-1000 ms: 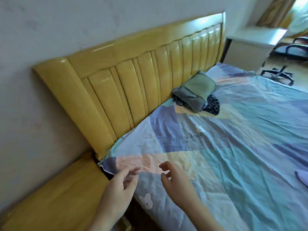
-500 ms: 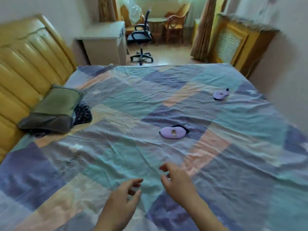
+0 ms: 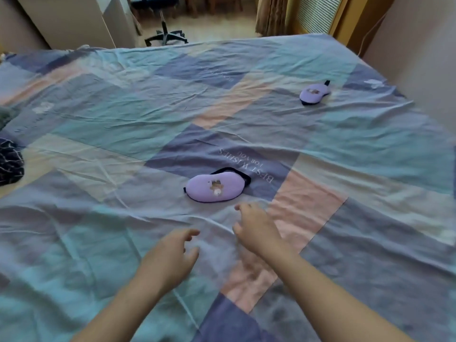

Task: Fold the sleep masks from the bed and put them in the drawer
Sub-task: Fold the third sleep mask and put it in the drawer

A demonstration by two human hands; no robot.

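Note:
A purple sleep mask (image 3: 214,188) with a black strap lies flat on the patchwork bed sheet (image 3: 98,124), near the middle. A second purple sleep mask (image 3: 313,93) lies farther away at the right. My right hand (image 3: 256,227) hovers just below the near mask, fingers apart and empty. My left hand (image 3: 170,257) is lower and to the left, also spread and empty. No drawer is in view.
A dark patterned cloth (image 3: 9,164) lies at the left edge of the bed. Beyond the bed's far edge stand a pale cabinet (image 3: 74,18) and an office chair (image 3: 162,33). A wall (image 3: 424,58) runs along the bed's right side.
My view has swung from the headboard to the bed's middle and moved closer to the masks. Both hands have reached forward toward the near mask.

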